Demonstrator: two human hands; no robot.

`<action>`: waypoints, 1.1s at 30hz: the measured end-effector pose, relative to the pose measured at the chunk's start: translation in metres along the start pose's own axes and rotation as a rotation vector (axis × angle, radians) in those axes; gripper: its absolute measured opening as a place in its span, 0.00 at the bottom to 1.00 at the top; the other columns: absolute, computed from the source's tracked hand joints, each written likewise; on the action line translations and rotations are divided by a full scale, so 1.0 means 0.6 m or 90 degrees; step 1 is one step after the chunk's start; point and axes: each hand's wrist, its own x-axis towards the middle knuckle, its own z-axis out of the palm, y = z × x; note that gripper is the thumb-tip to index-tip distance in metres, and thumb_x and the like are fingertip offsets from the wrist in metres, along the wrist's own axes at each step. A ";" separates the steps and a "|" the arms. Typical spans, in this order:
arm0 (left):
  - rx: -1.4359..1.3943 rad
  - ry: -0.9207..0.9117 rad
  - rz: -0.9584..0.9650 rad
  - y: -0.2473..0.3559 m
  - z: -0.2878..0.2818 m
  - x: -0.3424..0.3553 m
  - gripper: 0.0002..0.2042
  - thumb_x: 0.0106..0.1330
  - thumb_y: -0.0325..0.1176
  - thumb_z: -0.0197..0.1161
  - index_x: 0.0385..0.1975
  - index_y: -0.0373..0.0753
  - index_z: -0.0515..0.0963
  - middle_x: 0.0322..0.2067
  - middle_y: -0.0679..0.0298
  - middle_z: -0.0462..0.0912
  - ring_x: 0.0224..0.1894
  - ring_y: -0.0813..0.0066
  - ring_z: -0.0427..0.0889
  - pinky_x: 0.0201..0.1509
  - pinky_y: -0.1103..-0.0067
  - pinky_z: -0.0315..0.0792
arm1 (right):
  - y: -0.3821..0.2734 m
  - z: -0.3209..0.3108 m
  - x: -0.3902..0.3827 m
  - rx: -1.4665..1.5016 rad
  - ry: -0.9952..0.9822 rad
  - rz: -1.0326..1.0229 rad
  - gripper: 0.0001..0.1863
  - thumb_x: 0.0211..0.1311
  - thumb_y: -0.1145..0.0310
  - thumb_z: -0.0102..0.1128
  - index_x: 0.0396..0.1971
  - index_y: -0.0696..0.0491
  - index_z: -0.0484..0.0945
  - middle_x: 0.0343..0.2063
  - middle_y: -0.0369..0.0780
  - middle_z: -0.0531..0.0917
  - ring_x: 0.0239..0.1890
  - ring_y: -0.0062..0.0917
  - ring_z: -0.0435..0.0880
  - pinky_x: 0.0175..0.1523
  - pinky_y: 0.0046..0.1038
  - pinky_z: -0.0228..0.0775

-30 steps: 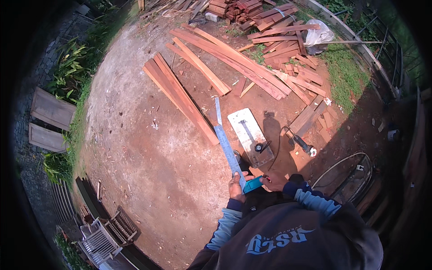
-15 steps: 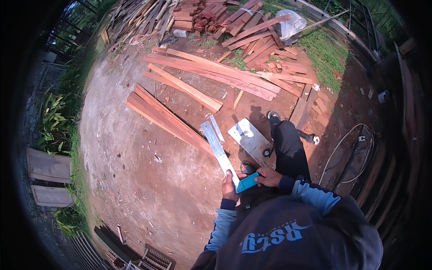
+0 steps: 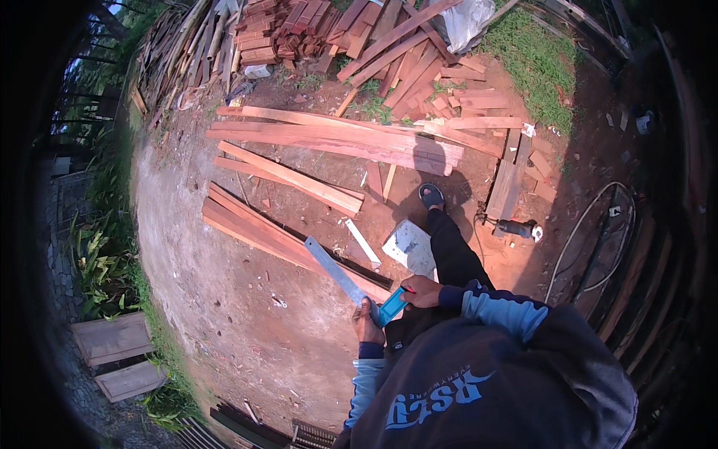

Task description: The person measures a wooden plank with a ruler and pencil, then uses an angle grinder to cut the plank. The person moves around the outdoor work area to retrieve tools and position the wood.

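Note:
My left hand (image 3: 368, 325) grips the lower end of a metal square's silver blade (image 3: 335, 271). My right hand (image 3: 425, 293) is closed on the square's teal handle (image 3: 391, 307), with something small and red or dark by the fingers. The square is held at waist level over the ground. Below it lie long reddish boards (image 3: 254, 236), a narrow pale metal strip (image 3: 363, 242) and a white slab (image 3: 404, 245), partly hidden by my dark trouser leg (image 3: 460, 262).
More planks (image 3: 314, 135) and a stack of short boards (image 3: 265, 37) lie ahead. An angle grinder (image 3: 523, 230) is at the right, by a coiled hose (image 3: 576, 251) and grass (image 3: 531, 82). Two flat wooden panels (image 3: 114, 338) lie at the left by plants.
One leg has stepped forward beside and over the white slab. The view has shifted, and both hands, still holding the square, sit slightly higher and further left in the picture.

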 end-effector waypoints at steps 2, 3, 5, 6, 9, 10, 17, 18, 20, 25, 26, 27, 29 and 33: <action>0.108 -0.014 -0.037 0.026 0.045 0.040 0.13 0.66 0.42 0.66 0.31 0.39 0.74 0.25 0.64 0.80 0.28 0.76 0.81 0.34 0.78 0.77 | -0.006 -0.054 0.030 -0.021 0.002 0.036 0.09 0.67 0.68 0.56 0.32 0.60 0.75 0.27 0.42 0.84 0.28 0.22 0.86 0.36 0.28 0.74; 0.094 -0.019 -0.059 0.052 0.085 0.053 0.13 0.66 0.42 0.66 0.31 0.39 0.74 0.27 0.65 0.80 0.28 0.77 0.80 0.34 0.79 0.77 | -0.016 -0.078 0.035 -0.006 0.009 0.034 0.09 0.67 0.68 0.56 0.32 0.60 0.75 0.26 0.42 0.84 0.28 0.22 0.86 0.36 0.28 0.74; 0.079 -0.018 -0.086 0.094 0.143 0.055 0.13 0.66 0.42 0.66 0.34 0.39 0.74 0.28 0.65 0.81 0.28 0.78 0.79 0.34 0.79 0.76 | -0.036 -0.117 0.033 0.006 0.017 0.036 0.09 0.67 0.68 0.57 0.33 0.60 0.75 0.25 0.41 0.84 0.28 0.23 0.86 0.36 0.28 0.74; 0.074 -0.028 -0.098 0.099 0.164 0.068 0.13 0.66 0.42 0.66 0.34 0.39 0.75 0.28 0.65 0.81 0.28 0.78 0.79 0.34 0.80 0.76 | -0.043 -0.144 0.039 0.008 0.017 0.048 0.09 0.66 0.68 0.57 0.34 0.60 0.75 0.25 0.41 0.84 0.28 0.23 0.86 0.36 0.29 0.74; 0.065 -0.045 -0.111 0.112 0.218 0.106 0.13 0.66 0.41 0.66 0.37 0.38 0.76 0.28 0.65 0.81 0.29 0.79 0.79 0.35 0.80 0.75 | -0.072 -0.210 0.042 -0.007 0.006 0.076 0.08 0.66 0.69 0.57 0.34 0.59 0.75 0.25 0.41 0.84 0.28 0.23 0.86 0.36 0.29 0.75; 0.070 -0.039 -0.101 0.117 0.236 0.114 0.12 0.66 0.41 0.66 0.37 0.38 0.76 0.28 0.66 0.81 0.29 0.79 0.79 0.35 0.80 0.75 | -0.073 -0.222 0.046 0.003 0.011 0.064 0.08 0.66 0.69 0.57 0.35 0.59 0.75 0.25 0.41 0.84 0.28 0.24 0.86 0.36 0.29 0.75; 0.145 -0.021 0.021 0.157 0.315 0.159 0.10 0.66 0.33 0.65 0.39 0.35 0.74 0.27 0.67 0.77 0.28 0.80 0.76 0.32 0.80 0.74 | -0.100 -0.261 0.080 0.081 0.103 0.005 0.09 0.64 0.68 0.56 0.36 0.59 0.74 0.24 0.41 0.83 0.29 0.27 0.84 0.37 0.31 0.73; 0.137 -0.010 0.035 0.170 0.325 0.163 0.10 0.66 0.31 0.66 0.39 0.35 0.74 0.28 0.67 0.77 0.28 0.80 0.76 0.32 0.80 0.73 | -0.110 -0.262 0.085 0.107 0.115 -0.001 0.10 0.63 0.67 0.55 0.35 0.59 0.74 0.24 0.42 0.83 0.29 0.29 0.84 0.37 0.32 0.73; 0.120 -0.046 0.029 0.183 0.348 0.182 0.10 0.61 0.29 0.70 0.37 0.36 0.75 0.28 0.69 0.77 0.28 0.82 0.75 0.34 0.81 0.71 | -0.123 -0.276 0.096 0.147 0.152 0.025 0.10 0.64 0.67 0.55 0.36 0.59 0.74 0.24 0.41 0.82 0.28 0.27 0.84 0.37 0.31 0.73; 0.239 -0.095 -0.041 0.201 0.365 0.258 0.12 0.57 0.28 0.73 0.36 0.36 0.76 0.29 0.70 0.79 0.28 0.82 0.75 0.33 0.81 0.71 | -0.121 -0.278 0.130 0.214 0.232 0.054 0.08 0.68 0.68 0.55 0.38 0.58 0.75 0.25 0.36 0.81 0.28 0.17 0.80 0.38 0.23 0.71; 0.209 -0.154 -0.074 0.207 0.391 0.269 0.13 0.56 0.27 0.73 0.37 0.35 0.77 0.30 0.68 0.81 0.29 0.81 0.77 0.35 0.81 0.72 | -0.100 -0.283 0.130 0.219 0.281 0.029 0.09 0.67 0.67 0.55 0.38 0.58 0.75 0.26 0.36 0.81 0.28 0.16 0.80 0.37 0.22 0.71; 0.270 -0.194 -0.080 0.214 0.414 0.283 0.13 0.56 0.27 0.72 0.39 0.35 0.78 0.32 0.67 0.82 0.31 0.80 0.79 0.37 0.80 0.74 | -0.104 -0.284 0.129 0.263 0.323 0.023 0.09 0.67 0.67 0.55 0.38 0.58 0.75 0.27 0.36 0.81 0.28 0.16 0.80 0.37 0.22 0.71; 0.383 -0.311 -0.013 0.188 0.444 0.329 0.14 0.55 0.29 0.71 0.40 0.34 0.79 0.33 0.64 0.83 0.34 0.76 0.82 0.40 0.77 0.75 | -0.064 -0.281 0.131 0.305 0.417 0.047 0.10 0.68 0.66 0.54 0.40 0.57 0.75 0.27 0.35 0.80 0.27 0.17 0.80 0.36 0.21 0.71; 0.604 -0.411 0.027 0.162 0.488 0.382 0.15 0.56 0.31 0.70 0.41 0.34 0.78 0.35 0.61 0.84 0.39 0.75 0.82 0.43 0.77 0.75 | -0.070 -0.277 0.156 0.332 0.581 0.115 0.10 0.68 0.66 0.53 0.40 0.57 0.74 0.27 0.35 0.79 0.26 0.17 0.78 0.34 0.19 0.70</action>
